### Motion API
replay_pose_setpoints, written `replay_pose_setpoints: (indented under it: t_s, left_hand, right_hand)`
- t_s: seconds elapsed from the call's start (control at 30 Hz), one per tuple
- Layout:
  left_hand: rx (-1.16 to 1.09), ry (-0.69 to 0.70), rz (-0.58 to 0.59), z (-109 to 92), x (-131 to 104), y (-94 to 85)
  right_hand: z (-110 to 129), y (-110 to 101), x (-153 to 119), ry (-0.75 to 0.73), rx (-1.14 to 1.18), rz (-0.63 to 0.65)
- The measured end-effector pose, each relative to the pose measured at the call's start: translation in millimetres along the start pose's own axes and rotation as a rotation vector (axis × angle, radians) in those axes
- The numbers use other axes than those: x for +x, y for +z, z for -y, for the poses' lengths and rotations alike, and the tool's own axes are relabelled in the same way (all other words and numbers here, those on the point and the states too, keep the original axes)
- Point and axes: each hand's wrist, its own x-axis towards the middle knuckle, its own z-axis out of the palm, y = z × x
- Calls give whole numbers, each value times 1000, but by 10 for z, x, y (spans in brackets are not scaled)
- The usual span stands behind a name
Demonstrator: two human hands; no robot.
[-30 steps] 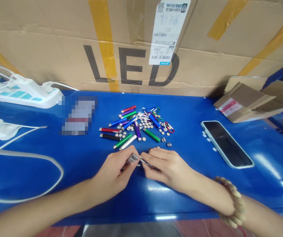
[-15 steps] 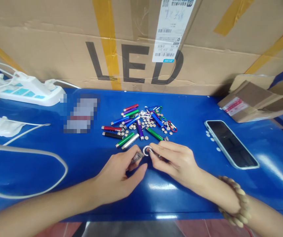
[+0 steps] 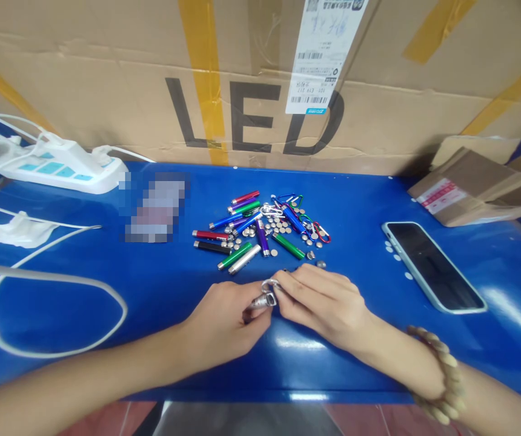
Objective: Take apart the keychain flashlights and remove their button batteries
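My left hand [image 3: 231,318] is closed around a small silver metal tube [image 3: 265,300], whose ridged end points to the right between thumb and fingers. My right hand [image 3: 326,303] pinches a silver carabiner [image 3: 269,283]; only its curved end shows, the rest lies hidden under the fingers. That curve meets the end of the tube, though I cannot tell if it passes through. Just beyond my hands lie several slim coloured metal tubes, among them a green tube [image 3: 289,246] and a silver tube [image 3: 245,260]. Loose button cells [image 3: 280,223] and coloured carabiners [image 3: 321,232] are mixed among them.
A phone [image 3: 434,266] lies to the right, near an open small carton [image 3: 469,188]. On the left are a white power strip [image 3: 60,166], a looped white cable [image 3: 124,312] and a blurred-out item [image 3: 158,206]. A large cardboard box [image 3: 128,109] stands behind the blue table [image 3: 355,375].
My hands have come together. The carabiner's curved end now touches the tube's end, where a gap showed before. My left thumb has closed in. The whole view has shifted slightly.
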Motion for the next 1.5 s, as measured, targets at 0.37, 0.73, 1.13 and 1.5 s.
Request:
replay_pose_setpoints:
  t_s: [0.37,0.73,1.13,1.5]
  left_hand:
    - [-199,-20,20,-25,23,-36]
    - [-433,-194,108,-73,51,-124]
    - [-430,-178,157,-88,19,-161]
    - [257,144,38,-345,-163,-207]
  right_hand:
    - [39,-10,18,-13,-42,-7]
    - [-101,-115,4,80,248,255]
    - [-88,-206,207,363,481,201]
    - [-1373,-678,59,657,-404,40]
